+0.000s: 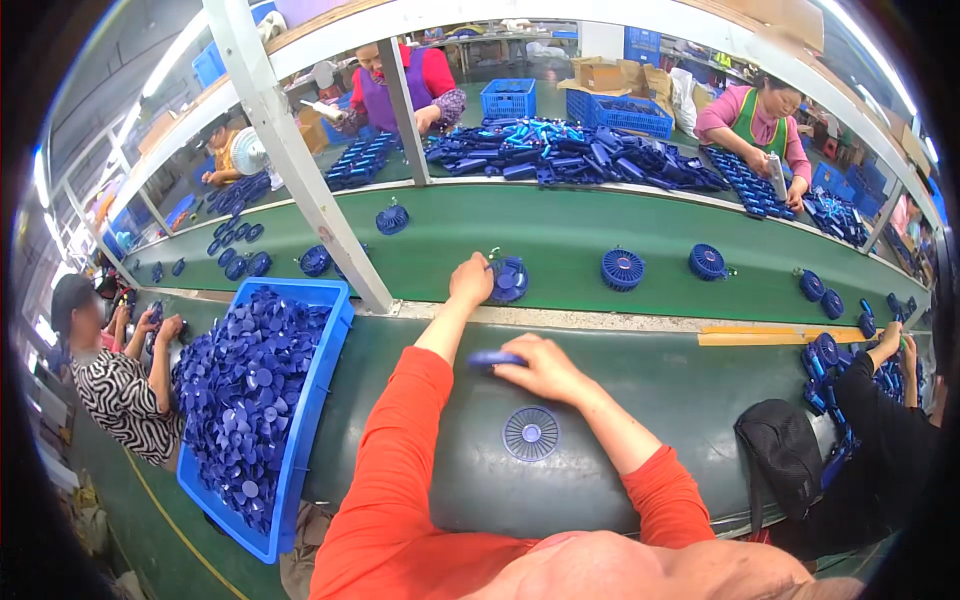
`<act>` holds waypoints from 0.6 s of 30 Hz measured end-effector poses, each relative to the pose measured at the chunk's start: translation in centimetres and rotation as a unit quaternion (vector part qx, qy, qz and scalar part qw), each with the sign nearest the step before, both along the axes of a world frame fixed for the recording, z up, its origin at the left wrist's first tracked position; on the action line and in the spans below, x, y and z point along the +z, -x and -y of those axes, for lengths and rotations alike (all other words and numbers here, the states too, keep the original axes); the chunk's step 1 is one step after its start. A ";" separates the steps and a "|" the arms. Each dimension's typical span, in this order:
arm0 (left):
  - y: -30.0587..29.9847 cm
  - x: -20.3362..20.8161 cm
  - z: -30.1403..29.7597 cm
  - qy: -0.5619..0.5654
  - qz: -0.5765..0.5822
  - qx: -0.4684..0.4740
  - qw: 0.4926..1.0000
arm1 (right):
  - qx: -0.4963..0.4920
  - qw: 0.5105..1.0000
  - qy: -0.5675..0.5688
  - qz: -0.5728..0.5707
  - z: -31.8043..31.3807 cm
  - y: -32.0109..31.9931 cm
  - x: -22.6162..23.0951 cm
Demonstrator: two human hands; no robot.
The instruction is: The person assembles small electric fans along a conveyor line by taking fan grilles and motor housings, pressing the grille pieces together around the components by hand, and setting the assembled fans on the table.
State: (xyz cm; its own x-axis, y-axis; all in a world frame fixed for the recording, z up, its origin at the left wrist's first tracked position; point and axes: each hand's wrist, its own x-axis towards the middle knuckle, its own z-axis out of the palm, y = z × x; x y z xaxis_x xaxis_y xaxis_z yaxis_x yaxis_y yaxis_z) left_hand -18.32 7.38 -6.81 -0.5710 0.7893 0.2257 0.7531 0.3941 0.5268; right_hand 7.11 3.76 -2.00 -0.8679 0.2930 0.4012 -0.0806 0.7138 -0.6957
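My left hand (pixel 472 279) reaches over the green conveyor belt, its fingers closed at the left edge of a round blue fan head (pixel 510 281). Part of that grip is hidden behind the hand. Closer to me, above the dark green worktable, my right hand (pixel 548 368) pinches a flat blue fan part (pixel 494 358). It is seen nearly edge-on and slightly blurred, so its exact kind is unclear. A round blue fan grille (pixel 531 434) with radial slots lies flat on the table, below my right hand.
A blue crate (pixel 338 325) heaped with small blue discs stands left. More fan heads (pixel 623 269) sit along the green belt (pixel 450 215). A metal post (pixel 300 150) rises left of my arm. A black bag (pixel 785 455) lies right. Co-workers handle blue parts on several sides.
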 end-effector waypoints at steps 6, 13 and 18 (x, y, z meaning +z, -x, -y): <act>-6.5 2.2 3.0 -0.203 0.375 0.022 0.904 | -0.116 0.941 0.298 -0.110 -4.6 -0.9 -0.2; -10.5 3.0 7.9 -0.187 0.607 -0.175 0.752 | -0.178 0.938 0.251 -0.162 -6.7 -0.9 -1.5; -11.3 3.7 9.0 -0.205 0.618 -0.141 0.746 | -0.222 0.958 -0.055 -0.171 -4.1 -0.7 0.5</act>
